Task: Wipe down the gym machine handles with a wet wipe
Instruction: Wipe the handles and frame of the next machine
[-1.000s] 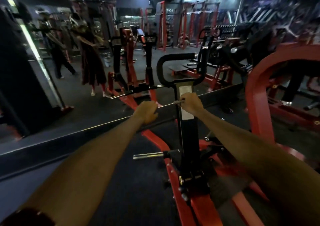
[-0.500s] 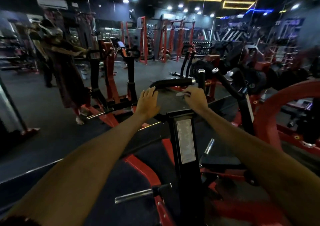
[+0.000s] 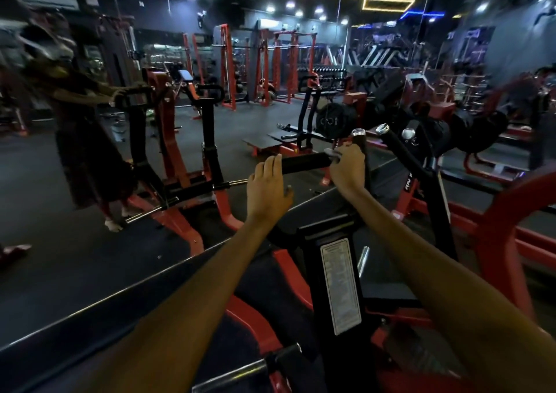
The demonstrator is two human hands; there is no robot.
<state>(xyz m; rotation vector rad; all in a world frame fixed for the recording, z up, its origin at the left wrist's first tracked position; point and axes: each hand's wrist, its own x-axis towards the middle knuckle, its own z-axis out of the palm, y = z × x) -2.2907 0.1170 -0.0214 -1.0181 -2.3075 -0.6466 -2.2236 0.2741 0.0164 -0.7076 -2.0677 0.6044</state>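
Black horizontal handle (image 3: 304, 161) sits mid-scene, just beyond the machine's upright post (image 3: 331, 272). Left hand (image 3: 267, 188) rests on the handle's left end, fingers laid fairly straight over the top, not wrapped round it. Right hand (image 3: 347, 168) is at the handle's right end, fingers curled round a small pale wad, apparently the wet wipe (image 3: 332, 152), held against the bar; a vertical black handle (image 3: 359, 143) with a chrome cap rises just behind it.

Handling, as a judgement: the handle is rigid and fixed to the frame, likely rubber- or foam-sleeved, so it should take firm pressure. The wipe is light, limp and damp; it will bunch and slip unless pinched and wrapped round the bar. The bare hand is best placed on the unwiped end.

Writing: a pale label (image 3: 340, 284) runs down the post, print too small to read. Some white lettering on the black bar (image 3: 410, 185) to the right, not legible.
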